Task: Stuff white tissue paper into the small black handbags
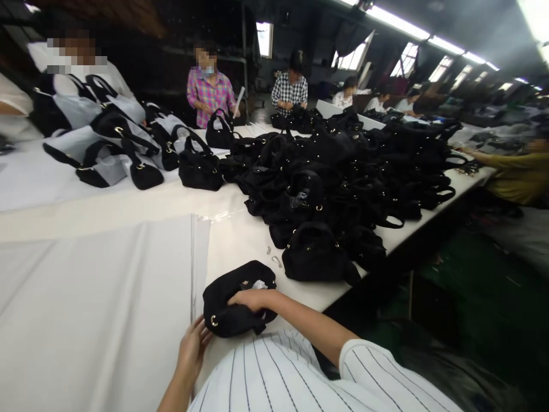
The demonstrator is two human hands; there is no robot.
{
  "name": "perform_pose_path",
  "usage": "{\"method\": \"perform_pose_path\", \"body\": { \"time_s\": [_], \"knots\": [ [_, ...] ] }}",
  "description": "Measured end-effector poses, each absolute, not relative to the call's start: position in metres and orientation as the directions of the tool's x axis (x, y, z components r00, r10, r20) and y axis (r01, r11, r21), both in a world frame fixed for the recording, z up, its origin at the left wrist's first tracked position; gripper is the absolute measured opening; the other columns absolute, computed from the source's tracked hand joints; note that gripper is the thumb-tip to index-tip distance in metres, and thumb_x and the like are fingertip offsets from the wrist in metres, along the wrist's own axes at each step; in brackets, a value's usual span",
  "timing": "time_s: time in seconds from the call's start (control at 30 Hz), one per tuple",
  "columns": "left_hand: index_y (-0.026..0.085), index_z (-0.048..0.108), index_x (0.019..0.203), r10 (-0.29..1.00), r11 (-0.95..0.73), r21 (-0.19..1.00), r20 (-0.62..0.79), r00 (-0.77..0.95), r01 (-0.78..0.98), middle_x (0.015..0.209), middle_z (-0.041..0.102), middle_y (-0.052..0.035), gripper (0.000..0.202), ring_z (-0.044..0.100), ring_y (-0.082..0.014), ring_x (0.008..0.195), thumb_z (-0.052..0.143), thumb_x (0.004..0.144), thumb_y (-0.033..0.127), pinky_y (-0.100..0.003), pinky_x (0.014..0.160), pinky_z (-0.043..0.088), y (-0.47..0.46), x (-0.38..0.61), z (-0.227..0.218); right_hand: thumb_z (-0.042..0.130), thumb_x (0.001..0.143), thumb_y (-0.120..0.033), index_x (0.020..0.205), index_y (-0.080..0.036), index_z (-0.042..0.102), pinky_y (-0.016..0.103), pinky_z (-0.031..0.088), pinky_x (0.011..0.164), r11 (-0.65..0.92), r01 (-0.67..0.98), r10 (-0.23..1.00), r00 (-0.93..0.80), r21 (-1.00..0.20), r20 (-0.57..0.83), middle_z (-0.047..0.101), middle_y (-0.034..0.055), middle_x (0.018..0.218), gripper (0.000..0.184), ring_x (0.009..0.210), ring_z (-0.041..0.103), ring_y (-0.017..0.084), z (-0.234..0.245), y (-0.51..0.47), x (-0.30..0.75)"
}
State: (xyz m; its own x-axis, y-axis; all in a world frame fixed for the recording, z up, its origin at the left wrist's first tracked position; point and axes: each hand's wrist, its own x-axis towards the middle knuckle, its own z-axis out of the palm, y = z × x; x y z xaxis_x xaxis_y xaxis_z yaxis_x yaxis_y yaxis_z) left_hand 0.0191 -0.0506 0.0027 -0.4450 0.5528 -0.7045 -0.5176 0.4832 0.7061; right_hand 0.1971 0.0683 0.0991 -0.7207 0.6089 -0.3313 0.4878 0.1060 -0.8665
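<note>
A small black handbag [227, 292] with gold rings lies at the near edge of the table, its mouth facing up. My right hand [253, 298] reaches into the opening, and its fingertips are hidden inside, so I cannot see what they touch. Something whitish shows in the mouth beside that hand. Against the bag's left end rests my left hand [194, 343], its fingers stretched out and partly tucked along the black fabric. Another black handbag [311, 252] stands just beyond, at the front of a large pile.
A big heap of black handbags [334, 154] covers the table's middle and right. White sheets [107, 297] lie to my left. Bags wrapped in pale material [115, 166] stand at the far left. Several people work around the table [171, 200]; small scraps [275, 261] lie near the bag.
</note>
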Motion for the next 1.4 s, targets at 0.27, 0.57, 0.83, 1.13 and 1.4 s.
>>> {"method": "perform_pose_path", "body": {
  "time_s": [0.27, 0.57, 0.83, 1.13, 1.4],
  "knots": [
    [0.022, 0.057, 0.131, 0.981, 0.187, 0.787, -0.119, -0.152, 0.588, 0.142, 0.051, -0.0109, 0.057, 0.047, -0.0305, 0.133, 0.069, 0.081, 0.045, -0.049, 0.118, 0.035, -0.006, 0.006, 0.058, 0.048, 0.087, -0.005, 0.098, -0.019, 0.077, 0.023, 0.049, 0.086, 0.276, 0.509, 0.75, -0.644, -0.815, -0.148, 0.076, 0.0023, 0.097, 0.035, 0.092, 0.069, 0.017, 0.11, 0.006, 0.257],
    [0.024, 0.057, 0.137, 0.939, -0.189, 0.464, -0.172, 0.297, 0.866, 0.12, 0.063, -0.0123, 0.061, 0.061, -0.0291, 0.109, 0.045, 0.08, 0.005, -0.041, 0.093, 0.049, 0.074, 0.052, 0.055, 0.085, 0.064, -0.03, 0.144, -0.014, 0.048, 0.05, 0.048, 0.097, -0.302, 0.512, 0.932, -0.02, -0.805, -0.362, 0.063, 0.0143, 0.115, 0.09, 0.11, 0.059, 0.034, 0.078, 0.01, 0.284],
    [0.02, 0.062, 0.113, 0.953, 0.291, 0.491, -0.229, -0.2, 0.821, 0.089, 0.071, -0.0099, 0.034, 0.068, -0.0314, 0.086, 0.056, 0.08, 0.025, -0.04, 0.077, 0.051, 0.041, 0.056, 0.048, 0.056, 0.09, -0.034, 0.147, -0.01, 0.036, 0.033, 0.058, 0.082, -0.427, -0.238, 0.904, -0.137, -0.872, -0.405, 0.068, 0.0044, 0.087, 0.065, 0.078, 0.071, 0.017, 0.089, 0.078, 0.262],
    [0.003, 0.023, 0.15, 0.931, 0.362, 0.567, -0.177, -0.32, 0.74, 0.131, 0.051, -0.0285, 0.082, 0.058, -0.0362, 0.114, 0.06, 0.082, 0.031, -0.048, 0.089, 0.052, -0.011, 0.083, 0.039, 0.051, 0.081, -0.005, 0.089, -0.016, 0.066, 0.039, 0.048, 0.101, -0.191, 0.234, 0.915, -0.31, -0.953, -0.259, 0.071, 0.0108, 0.106, 0.02, 0.107, 0.066, 0.023, 0.071, 0.062, 0.239],
    [0.01, 0.053, 0.125, 0.967, 0.207, 0.436, -0.229, -0.114, 0.876, 0.11, 0.059, -0.0181, 0.037, 0.06, -0.0318, 0.102, 0.043, 0.091, 0.019, -0.043, 0.084, 0.049, 0.035, 0.072, 0.063, 0.063, 0.055, 0.003, 0.04, -0.019, 0.047, 0.041, 0.05, 0.091, -0.07, 0.553, 0.799, -0.468, -0.83, -0.378, 0.063, 0.0052, 0.055, 0.031, 0.086, 0.067, 0.03, 0.059, 0.083, 0.215]
  ]
}}
